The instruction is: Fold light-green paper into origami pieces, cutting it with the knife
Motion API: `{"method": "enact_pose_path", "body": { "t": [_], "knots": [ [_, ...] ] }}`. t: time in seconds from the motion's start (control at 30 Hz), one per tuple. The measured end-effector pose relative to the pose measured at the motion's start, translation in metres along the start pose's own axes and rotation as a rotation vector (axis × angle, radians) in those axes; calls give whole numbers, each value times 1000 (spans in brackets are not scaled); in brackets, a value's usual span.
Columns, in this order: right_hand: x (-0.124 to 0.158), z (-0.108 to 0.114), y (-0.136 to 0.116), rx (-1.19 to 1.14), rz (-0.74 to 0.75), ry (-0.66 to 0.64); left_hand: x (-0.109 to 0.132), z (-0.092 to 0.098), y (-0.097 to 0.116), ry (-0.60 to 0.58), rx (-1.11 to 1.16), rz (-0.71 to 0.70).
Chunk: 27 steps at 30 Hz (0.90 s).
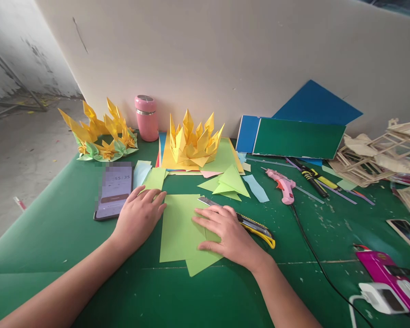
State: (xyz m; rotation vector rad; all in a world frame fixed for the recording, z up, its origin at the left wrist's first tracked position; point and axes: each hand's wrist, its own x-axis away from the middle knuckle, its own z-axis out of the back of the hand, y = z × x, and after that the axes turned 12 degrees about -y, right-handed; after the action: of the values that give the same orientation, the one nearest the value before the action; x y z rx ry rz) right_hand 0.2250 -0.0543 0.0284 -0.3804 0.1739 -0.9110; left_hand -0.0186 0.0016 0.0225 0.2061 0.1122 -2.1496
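Two sheets of light green paper (181, 228) lie overlapped on the green table in front of me, the lower one turned at an angle. My right hand (222, 230) rests on their right side with fingers spread. Just beyond that hand lies a yellow utility knife (256, 226), its blade out and its middle partly hidden by the hand. My left hand (141, 212) lies palm down at the sheets' upper left, fingers stretched, between them and a phone (114, 189). Folded green paper triangles (230, 184) sit behind the sheets.
Behind stand a yellow folded-paper crown (193, 146) on stacked coloured paper, another crown (104, 136) and a pink bottle (146, 119). To the right are a pink glue gun (283, 186) with a trailing cord, blue and green boards (299, 139), a wooden stick model (365, 155) and a power strip (382, 273).
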Motion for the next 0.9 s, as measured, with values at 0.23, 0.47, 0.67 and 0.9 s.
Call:
{"method": "enact_pose_path", "body": {
  "t": [0.23,0.47,0.67,0.9],
  "knots": [
    [-2,-4,0,-38,-33,58,2,-1,8,5,119,-6],
    [-7,-14,6,-118,17,219,6,-5,14,-85,288,-36],
    [-5,-11,7,-226,122,358,5,-3,14,-35,464,-22],
    [16,9,26,-57,-255,253,5,-9,14,-46,505,-129]
  ]
}}
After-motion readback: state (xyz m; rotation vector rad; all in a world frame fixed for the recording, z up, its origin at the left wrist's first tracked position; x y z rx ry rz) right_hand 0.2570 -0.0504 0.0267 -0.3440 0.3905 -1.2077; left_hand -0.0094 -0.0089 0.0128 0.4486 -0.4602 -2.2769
